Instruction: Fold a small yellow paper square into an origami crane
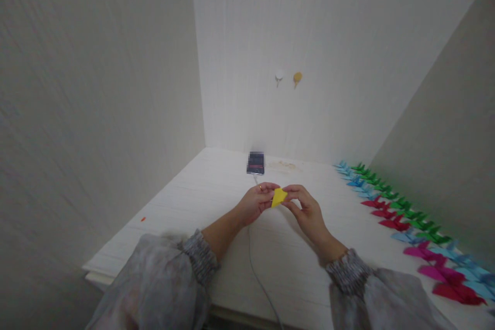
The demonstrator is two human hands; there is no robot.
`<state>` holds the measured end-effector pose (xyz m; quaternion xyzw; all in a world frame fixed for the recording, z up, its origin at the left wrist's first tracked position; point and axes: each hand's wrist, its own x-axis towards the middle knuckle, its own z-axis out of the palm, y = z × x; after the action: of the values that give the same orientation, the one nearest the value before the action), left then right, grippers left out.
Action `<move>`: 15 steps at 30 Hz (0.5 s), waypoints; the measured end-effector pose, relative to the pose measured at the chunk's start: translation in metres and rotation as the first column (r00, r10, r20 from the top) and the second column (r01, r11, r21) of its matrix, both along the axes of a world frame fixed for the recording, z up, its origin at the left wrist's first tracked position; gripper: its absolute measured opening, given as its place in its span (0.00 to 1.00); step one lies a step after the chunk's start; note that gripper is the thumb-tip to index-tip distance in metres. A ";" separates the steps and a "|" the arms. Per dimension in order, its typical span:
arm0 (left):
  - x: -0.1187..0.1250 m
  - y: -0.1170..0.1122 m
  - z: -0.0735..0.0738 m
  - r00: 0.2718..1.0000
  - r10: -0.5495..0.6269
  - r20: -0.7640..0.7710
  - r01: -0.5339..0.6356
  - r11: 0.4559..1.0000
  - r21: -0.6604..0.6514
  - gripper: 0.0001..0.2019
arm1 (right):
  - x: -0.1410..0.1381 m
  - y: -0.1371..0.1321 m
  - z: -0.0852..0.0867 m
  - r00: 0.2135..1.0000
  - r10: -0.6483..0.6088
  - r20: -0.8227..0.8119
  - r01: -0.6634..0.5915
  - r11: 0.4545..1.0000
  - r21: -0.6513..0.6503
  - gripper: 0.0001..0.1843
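Status, mid-fold: yellow paper [279, 197] pinched between both my hands above the desk [201, 201].
Left hand [256, 202] grip clamped on the paper's left edge, thumb and fingertips together; right hand [307, 211] grip clamped on its right edge likewise; the piece is off the surface, already down to a small flat pointed shape, so several creases look done; further detail too small to tell. Along the desk's right side lie rows of folded paper figures [402, 216] in blue, green, red and magenta; I see no yellow one among them; judged against those, my piece looks flatter and plainer, so I rate it part-way. A phone [256, 163] lies just beyond my hands, its cable [259, 273] running back toward me.
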<state>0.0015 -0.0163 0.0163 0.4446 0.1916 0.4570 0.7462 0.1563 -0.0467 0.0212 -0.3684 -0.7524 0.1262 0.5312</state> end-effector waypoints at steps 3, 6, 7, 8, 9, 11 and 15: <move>0.000 0.000 0.000 1.000 0.009 -0.020 -0.008 1.000 0.028 0.13 | 0.001 0.001 -0.001 0.999 0.038 -0.020 -0.039 0.999 -0.033 0.01; 0.000 -0.001 0.000 0.997 0.018 -0.073 -0.015 0.999 0.049 0.14 | 0.002 0.004 -0.004 0.996 0.053 -0.068 -0.057 0.997 -0.059 0.02; 0.000 -0.001 0.000 0.996 0.024 -0.086 -0.020 0.998 0.056 0.14 | 0.002 0.006 -0.006 0.994 0.051 -0.097 -0.057 0.996 -0.064 0.03; 0.001 -0.001 0.000 0.995 0.032 -0.094 -0.026 0.998 0.065 0.15 | 0.002 0.008 -0.007 0.991 0.050 -0.126 -0.060 0.996 -0.073 0.04; 0.001 -0.001 0.000 0.994 0.038 -0.100 -0.031 0.997 0.076 0.15 | 0.002 0.009 -0.009 0.986 0.053 -0.156 -0.066 0.994 -0.085 0.06; 0.002 -0.001 -0.002 0.992 0.051 -0.115 -0.039 0.994 0.104 0.16 | 0.000 0.012 -0.012 0.977 0.052 -0.208 -0.083 0.987 -0.140 0.11; 0.002 0.001 -0.005 0.987 0.093 -0.132 -0.074 0.988 0.136 0.17 | -0.002 0.013 -0.015 0.949 -0.018 -0.314 -0.082 0.949 -0.305 0.20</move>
<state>0.0039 -0.0148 0.0112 0.5144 0.2310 0.4676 0.6807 0.1544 -0.0333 0.0058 -0.4110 -0.6349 0.3097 0.5762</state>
